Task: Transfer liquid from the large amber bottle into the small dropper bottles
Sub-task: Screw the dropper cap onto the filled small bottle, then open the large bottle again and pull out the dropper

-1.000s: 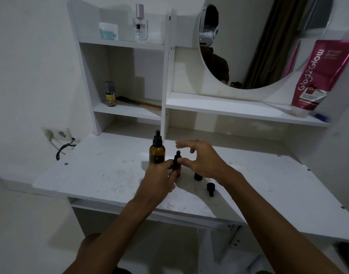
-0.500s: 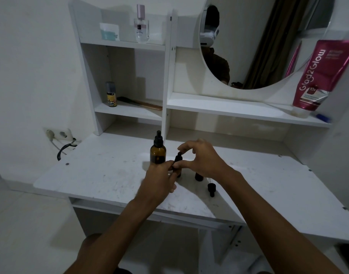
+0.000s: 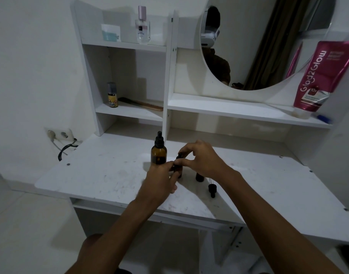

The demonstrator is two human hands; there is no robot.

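My left hand (image 3: 161, 179) grips a small dark glass dropper bottle (image 3: 178, 171) on the white surface (image 3: 110, 175); my right hand (image 3: 205, 161) pinches its cap (image 3: 179, 155). The large amber glass bottle (image 3: 158, 155), at ten o'clock, stands capped: transfer apparently unstarted.

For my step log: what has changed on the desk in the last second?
The right hand curled its fingers down onto the cap of the small dropper bottle and now pinches it. The left hand still holds that bottle. The large amber bottle, second small bottle and loose dropper stayed put.
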